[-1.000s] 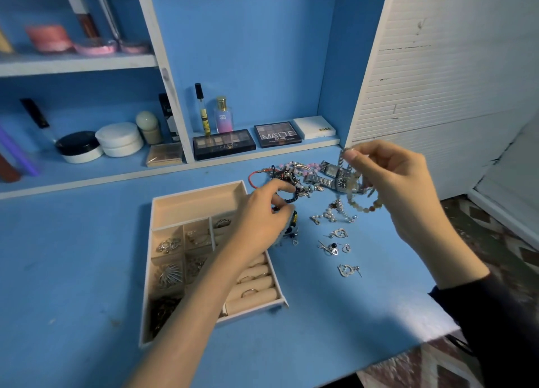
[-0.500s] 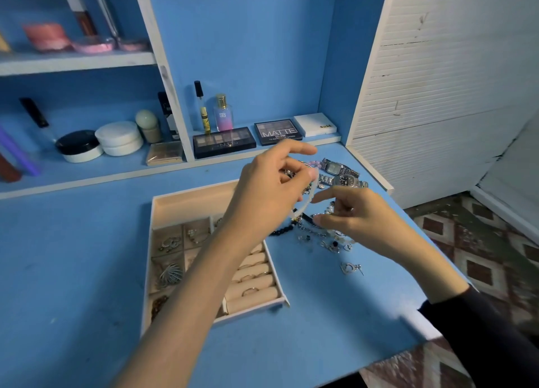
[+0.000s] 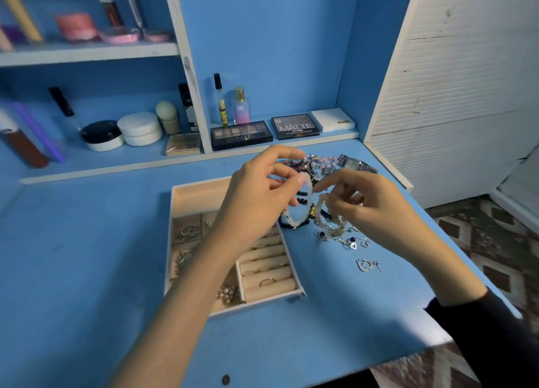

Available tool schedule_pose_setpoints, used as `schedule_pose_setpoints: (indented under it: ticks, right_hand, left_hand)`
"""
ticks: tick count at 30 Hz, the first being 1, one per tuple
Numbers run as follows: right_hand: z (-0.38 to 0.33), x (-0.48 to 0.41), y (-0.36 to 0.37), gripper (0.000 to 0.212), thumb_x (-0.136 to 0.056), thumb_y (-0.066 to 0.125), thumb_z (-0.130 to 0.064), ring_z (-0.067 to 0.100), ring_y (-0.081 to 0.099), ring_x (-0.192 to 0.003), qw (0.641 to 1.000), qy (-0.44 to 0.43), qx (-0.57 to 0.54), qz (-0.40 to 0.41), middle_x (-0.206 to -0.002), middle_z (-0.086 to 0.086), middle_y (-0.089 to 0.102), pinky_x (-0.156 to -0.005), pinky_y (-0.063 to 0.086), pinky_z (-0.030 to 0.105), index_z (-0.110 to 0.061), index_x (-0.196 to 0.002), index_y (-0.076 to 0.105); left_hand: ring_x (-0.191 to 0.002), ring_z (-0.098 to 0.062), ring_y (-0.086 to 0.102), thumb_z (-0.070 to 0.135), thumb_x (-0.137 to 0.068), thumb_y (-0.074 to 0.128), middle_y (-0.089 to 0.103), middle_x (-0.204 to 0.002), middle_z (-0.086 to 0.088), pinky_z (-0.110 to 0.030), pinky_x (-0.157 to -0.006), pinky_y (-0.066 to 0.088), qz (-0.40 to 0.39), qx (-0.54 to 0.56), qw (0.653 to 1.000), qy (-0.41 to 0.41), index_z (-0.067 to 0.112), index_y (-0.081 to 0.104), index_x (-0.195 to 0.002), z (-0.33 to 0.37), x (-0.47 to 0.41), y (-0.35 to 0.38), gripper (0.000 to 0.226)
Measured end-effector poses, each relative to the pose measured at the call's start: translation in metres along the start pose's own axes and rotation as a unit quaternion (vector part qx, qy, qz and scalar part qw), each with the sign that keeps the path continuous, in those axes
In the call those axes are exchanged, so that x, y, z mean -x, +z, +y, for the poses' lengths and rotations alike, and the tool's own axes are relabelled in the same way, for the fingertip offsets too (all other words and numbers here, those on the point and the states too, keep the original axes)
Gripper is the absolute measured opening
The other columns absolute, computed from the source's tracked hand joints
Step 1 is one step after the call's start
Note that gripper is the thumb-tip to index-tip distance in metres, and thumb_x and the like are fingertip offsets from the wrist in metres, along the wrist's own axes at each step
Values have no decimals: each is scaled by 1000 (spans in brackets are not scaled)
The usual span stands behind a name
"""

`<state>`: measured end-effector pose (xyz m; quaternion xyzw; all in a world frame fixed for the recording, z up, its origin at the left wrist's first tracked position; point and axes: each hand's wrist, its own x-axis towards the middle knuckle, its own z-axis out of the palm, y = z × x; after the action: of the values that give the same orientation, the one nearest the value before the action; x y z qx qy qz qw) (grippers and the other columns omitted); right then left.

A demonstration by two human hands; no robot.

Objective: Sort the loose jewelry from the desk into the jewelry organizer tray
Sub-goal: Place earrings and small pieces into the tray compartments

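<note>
The blue surface (image 3: 87,256) is the largest thing here, with wide bare room left of the jewelry organizer tray (image 3: 201,193) and in front of it up to the near edge; its right edge runs diagonally close past the loose pieces, with patterned floor (image 3: 495,256) beyond. The tray lies flat, its long back compartment bare, small compartments on its left side holding silver pieces and its right side holding ring rolls with a few rings. Just right of the tray's back corner sits the jewelry pile (image 3: 326,166), a tangle of beads, bangles and a metal watch (image 3: 354,163), reaching toward the white slatted panel (image 3: 452,96). Above the tray's right rim the left hand (image 3: 259,195) pinches a pale beaded bracelet (image 3: 303,209) between thumb and finger, lifted off the surface. The right hand (image 3: 364,206), right of the tray, has its fingers closed on a 2nd pale beaded strand (image 3: 326,221) hanging from it. Small silver charms (image 3: 344,241) lie scattered right of the tray, and 1 heart pendant (image 3: 366,265) lies apart, nearer the front.
</note>
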<state>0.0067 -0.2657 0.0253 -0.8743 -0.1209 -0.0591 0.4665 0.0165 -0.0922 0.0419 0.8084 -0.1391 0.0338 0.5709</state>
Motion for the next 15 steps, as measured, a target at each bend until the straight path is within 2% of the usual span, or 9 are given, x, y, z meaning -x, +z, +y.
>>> schedule_pose_setpoints:
  ticks: [2,3,4,8,12,15]
  right_hand:
    - [-7,-2,5,21,-84,57,-3,21,54,-58,1000,-24,2,14,-66,2,59,-57,46,34,-21,-88,68]
    - [-11,-3,9,20,-85,58,-3,18,54,-59,999,-38,6,19,-68,2,60,-59,47,34,-20,-88,68]
    - [-15,-4,13,19,-85,59,-3,12,54,-60,998,-53,11,21,-68,1,61,-59,48,32,-19,-88,69]
    - [-30,-9,30,19,-83,61,-1,9,56,-69,994,-101,20,27,-68,-4,63,-60,47,21,-18,-87,69]
    - [-44,-17,47,15,-84,63,-4,6,58,-66,992,-120,9,20,-68,2,65,-58,45,10,-18,-87,68]
    - [-51,-24,61,12,-84,64,-6,5,60,-70,992,-126,14,9,-71,1,68,-62,47,11,-16,-89,69]
  left_hand:
    - [-64,-13,67,18,-86,63,67,-81,4,-27,-65,53,10,5,1000,-5,31,60,-102,-5,6,-14,21]
    - [-65,-13,67,17,-86,63,67,-81,4,-25,-64,52,16,10,1000,-6,31,60,-101,-7,8,-21,21]
    - [-66,-13,67,16,-86,63,68,-81,4,-24,-65,52,23,12,1000,-7,30,60,-101,-9,12,-29,21]
    - [-67,-12,67,12,-86,62,67,-81,3,-23,-64,52,61,5,998,-21,26,62,-103,-18,22,-60,22]
    - [-64,-10,66,13,-86,62,66,-74,11,-26,-65,51,110,-7,994,-15,29,63,-98,-33,30,-85,20]
    - [-62,-12,64,14,-85,64,66,-73,10,-31,-66,52,162,-5,987,-1,31,64,-93,-46,36,-94,19]
